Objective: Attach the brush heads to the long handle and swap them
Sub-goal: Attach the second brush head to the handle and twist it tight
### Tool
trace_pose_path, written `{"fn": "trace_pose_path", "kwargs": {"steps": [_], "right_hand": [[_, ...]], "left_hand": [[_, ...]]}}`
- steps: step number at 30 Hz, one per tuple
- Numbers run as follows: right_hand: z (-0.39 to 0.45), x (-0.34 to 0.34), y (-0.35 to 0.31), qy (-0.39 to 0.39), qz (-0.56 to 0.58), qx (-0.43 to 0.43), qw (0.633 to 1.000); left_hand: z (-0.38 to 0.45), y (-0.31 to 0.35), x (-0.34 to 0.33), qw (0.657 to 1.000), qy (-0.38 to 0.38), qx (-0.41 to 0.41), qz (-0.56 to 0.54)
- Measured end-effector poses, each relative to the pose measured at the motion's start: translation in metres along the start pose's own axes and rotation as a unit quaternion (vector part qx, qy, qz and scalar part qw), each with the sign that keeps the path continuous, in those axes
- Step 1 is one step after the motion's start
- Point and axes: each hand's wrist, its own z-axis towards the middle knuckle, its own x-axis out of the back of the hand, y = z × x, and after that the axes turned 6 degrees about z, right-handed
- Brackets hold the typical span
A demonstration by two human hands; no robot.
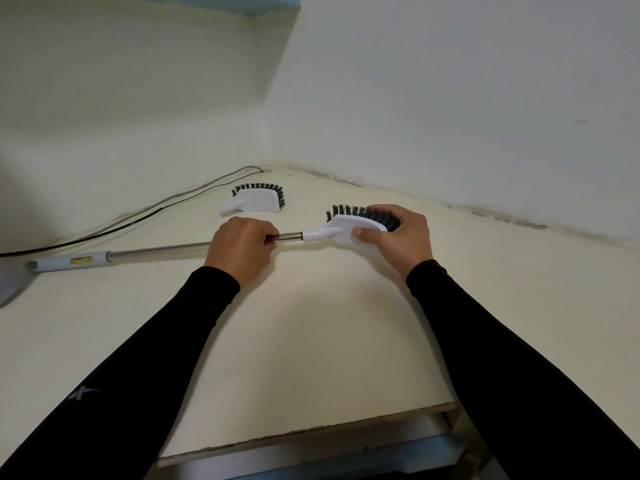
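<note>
A person's two arms in black sleeves reach over a pale counter set in a wall corner. The left hand is curled in a fist around the metal handle, close to its tip. The handle lies across the counter, its grey grip end far to the left. The right hand clasps a white brush head with dark bristles, thumb on its flat back, fingers wrapped over the bristle side. The head's socket meets the handle tip; whether it is fully seated cannot be told. A spare head lies on the counter behind, near the corner, beside a black cable. This looks like the joining or parting step. Next likely calls for a steady handle while the right hand twists or pushes along the shaft
</note>
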Motion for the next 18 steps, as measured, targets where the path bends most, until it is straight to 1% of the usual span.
{"fn": "trace_pose_path", "kwargs": {"steps": [6,10,13,15,18], "right_hand": [[0.0006,0.001,-0.0013,0.002,-0.002,-0.005,1.0],[-0.0001,0.0014,-0.0002,0.003,-0.012,-0.003,1.0],[0.0001,0.0011,0.0006,0.005,-0.026,0.007,1.0],[0.0004,0.0013,0.0005,0.004,-0.033,0.01,0.999],[-0.0002,0.0007,0.0008,0.005,-0.037,0.013,0.999]], "left_hand": [[0.0013,0.002,-0.0057,0.999,0.032,0.006,0.005],[0.0015,0.0013,-0.0086,1.0,0.011,0.004,-0.02],[-0.0014,-0.0026,-0.0086,0.999,0.009,-0.027,-0.027],[-0.0016,-0.0048,-0.008,0.999,0.0,-0.05,0.006],[0.0001,-0.0047,-0.0083,0.995,-0.033,-0.072,0.059]]}}
